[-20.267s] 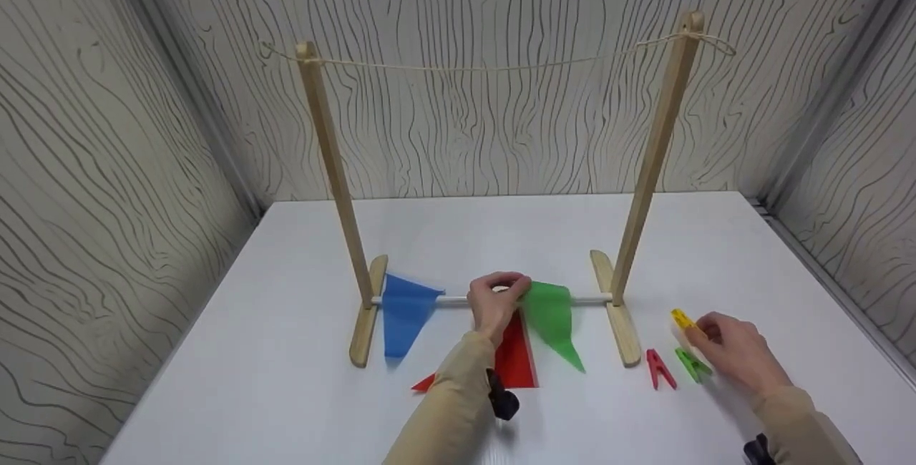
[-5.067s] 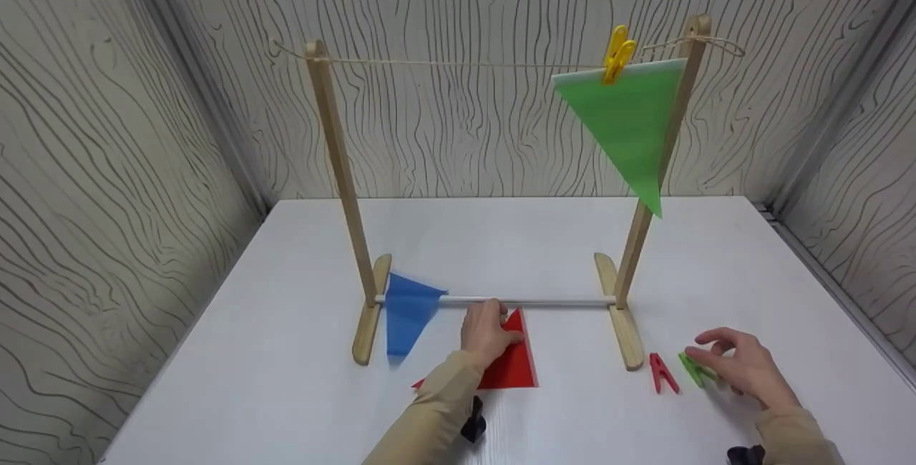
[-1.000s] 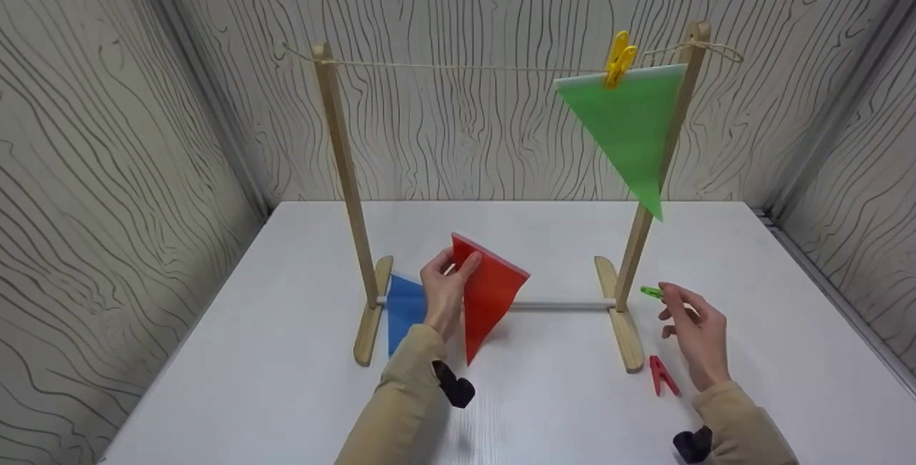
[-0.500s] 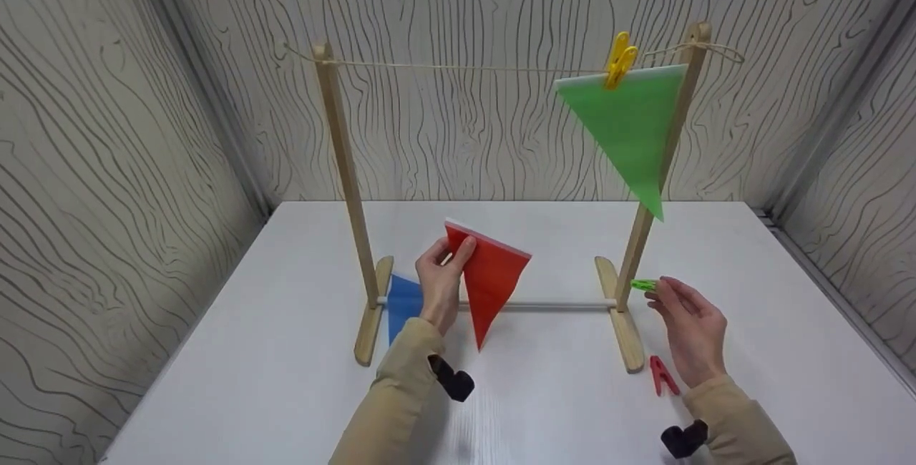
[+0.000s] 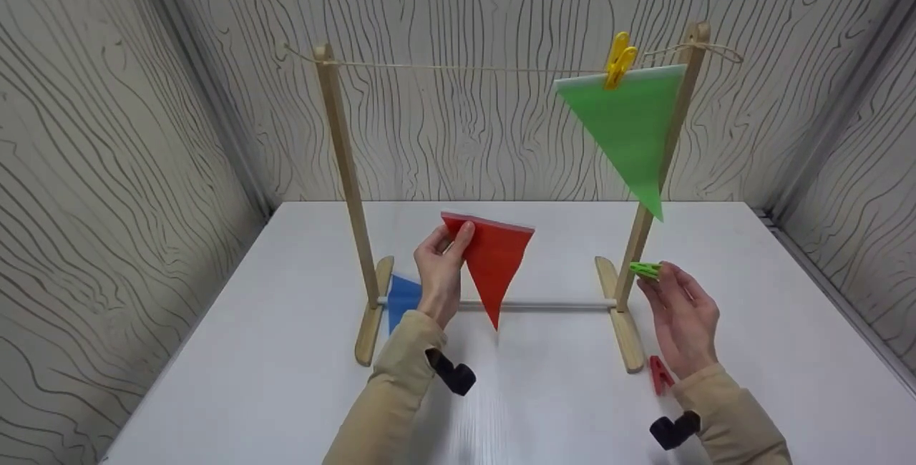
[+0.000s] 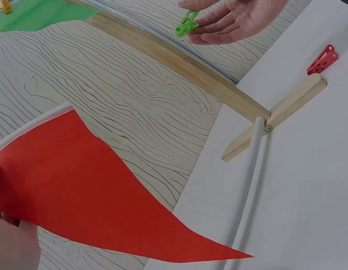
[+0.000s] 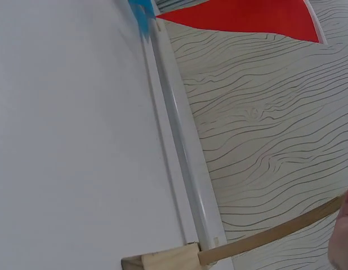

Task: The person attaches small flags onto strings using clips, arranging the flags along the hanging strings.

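Note:
My left hand [image 5: 440,272] pinches a red triangular pennant [image 5: 497,257] by the left part of its white-edged top, thumb in front. The pennant hangs point down above the white rod, below the string. My right hand [image 5: 683,315] pinches a small green clothespin [image 5: 645,270] between thumb and fingertips, in front of the right post; the left wrist view shows the same clothespin [image 6: 186,23] at the fingertips. From the string [image 5: 458,67] a green pennant [image 5: 630,129] hangs at the right, clipped by a yellow clothespin [image 5: 619,61].
Wooden posts, left [image 5: 343,164] and right [image 5: 635,257], stand on flat feet, joined by a white rod [image 5: 551,305]. A blue pennant [image 5: 403,300] drapes over the rod at the left, partly hidden by my left hand. A red clothespin [image 5: 659,374] lies on the white table [image 5: 544,393].
The green pennant went up on the string under the yellow clothespin. The red pennant and green clothespin were picked up off the table. Over the last second both rose, the pennant's top edge levelling.

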Demonstrator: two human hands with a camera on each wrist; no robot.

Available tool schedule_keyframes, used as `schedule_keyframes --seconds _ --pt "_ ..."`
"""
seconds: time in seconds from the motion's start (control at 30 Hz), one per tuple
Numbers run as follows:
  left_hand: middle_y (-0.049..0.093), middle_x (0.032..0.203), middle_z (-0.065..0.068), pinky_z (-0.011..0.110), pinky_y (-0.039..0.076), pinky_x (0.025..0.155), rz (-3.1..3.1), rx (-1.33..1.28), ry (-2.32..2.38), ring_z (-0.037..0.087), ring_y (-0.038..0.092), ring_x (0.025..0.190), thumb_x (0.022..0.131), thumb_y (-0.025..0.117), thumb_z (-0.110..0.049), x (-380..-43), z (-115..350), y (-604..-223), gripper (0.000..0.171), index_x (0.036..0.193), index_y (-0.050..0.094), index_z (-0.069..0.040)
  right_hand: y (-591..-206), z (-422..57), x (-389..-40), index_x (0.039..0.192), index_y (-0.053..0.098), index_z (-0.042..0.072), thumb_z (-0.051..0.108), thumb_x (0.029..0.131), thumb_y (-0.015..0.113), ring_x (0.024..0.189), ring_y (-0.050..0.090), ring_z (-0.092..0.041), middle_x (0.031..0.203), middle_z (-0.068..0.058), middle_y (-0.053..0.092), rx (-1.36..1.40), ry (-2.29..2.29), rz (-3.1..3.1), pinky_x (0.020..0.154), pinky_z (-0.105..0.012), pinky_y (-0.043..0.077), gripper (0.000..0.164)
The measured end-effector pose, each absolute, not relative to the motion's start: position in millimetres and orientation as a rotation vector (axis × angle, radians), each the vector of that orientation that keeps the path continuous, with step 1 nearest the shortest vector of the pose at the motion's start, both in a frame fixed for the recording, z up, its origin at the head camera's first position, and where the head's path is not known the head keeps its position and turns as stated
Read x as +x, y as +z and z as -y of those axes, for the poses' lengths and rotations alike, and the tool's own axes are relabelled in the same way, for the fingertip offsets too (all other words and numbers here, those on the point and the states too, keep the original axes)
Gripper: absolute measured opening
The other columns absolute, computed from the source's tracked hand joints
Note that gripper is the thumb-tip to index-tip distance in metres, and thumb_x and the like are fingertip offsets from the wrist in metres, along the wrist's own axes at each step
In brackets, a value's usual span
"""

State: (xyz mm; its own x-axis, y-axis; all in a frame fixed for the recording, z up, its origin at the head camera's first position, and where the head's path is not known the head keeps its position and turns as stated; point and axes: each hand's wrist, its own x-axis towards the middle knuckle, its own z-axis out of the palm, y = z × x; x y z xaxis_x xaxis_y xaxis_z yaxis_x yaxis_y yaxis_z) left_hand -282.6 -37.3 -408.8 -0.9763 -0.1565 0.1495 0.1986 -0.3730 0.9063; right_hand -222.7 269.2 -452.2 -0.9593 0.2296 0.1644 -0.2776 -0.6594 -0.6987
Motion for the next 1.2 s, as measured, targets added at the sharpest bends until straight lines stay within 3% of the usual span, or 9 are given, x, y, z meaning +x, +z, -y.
schedule_keyframes --seconds 0.4,0.93,1.2 --pt "0.072 0.117 0.014 0.037 0.054 0.105 1.539 -0.066 -2.477 0.021 0.069 0.107 0.095 0.071 -0.016 -282 36 -387 0.037 0.128 0.064 -0.002 -421 -250 -221 0.114 0.064 0.002 0.005 0.102 0.053 0.112 0.072 -0.02 0.115 -0.01 0.066 0.215 2.741 0.941 0.1 -0.028 0.055 0.017" --pt "0.073 0.112 0.011 0.037 0.05 0.11 1.399 -0.046 -2.539 0.018 0.07 0.104 0.095 0.07 -0.012 -283 36 -359 0.034 0.126 0.063 0.002 -375 -220 -227 0.112 0.065 -0.005 -0.001 0.097 0.059 0.101 0.075 -0.024 0.113 -0.016 0.069 0.298 2.624 0.746 0.092 -0.031 0.059 0.016" --pt "0.069 0.127 0.016 0.038 0.048 0.112 1.4 -0.05 -2.56 0.024 0.067 0.115 0.097 0.067 -0.015 -282 38 -348 0.04 0.133 0.059 -0.001 -353 -211 -233 0.11 0.064 -0.006 -0.001 0.096 0.061 0.099 0.074 -0.025 0.11 -0.017 0.067 0.298 2.621 0.705 0.092 -0.031 0.059 0.015"
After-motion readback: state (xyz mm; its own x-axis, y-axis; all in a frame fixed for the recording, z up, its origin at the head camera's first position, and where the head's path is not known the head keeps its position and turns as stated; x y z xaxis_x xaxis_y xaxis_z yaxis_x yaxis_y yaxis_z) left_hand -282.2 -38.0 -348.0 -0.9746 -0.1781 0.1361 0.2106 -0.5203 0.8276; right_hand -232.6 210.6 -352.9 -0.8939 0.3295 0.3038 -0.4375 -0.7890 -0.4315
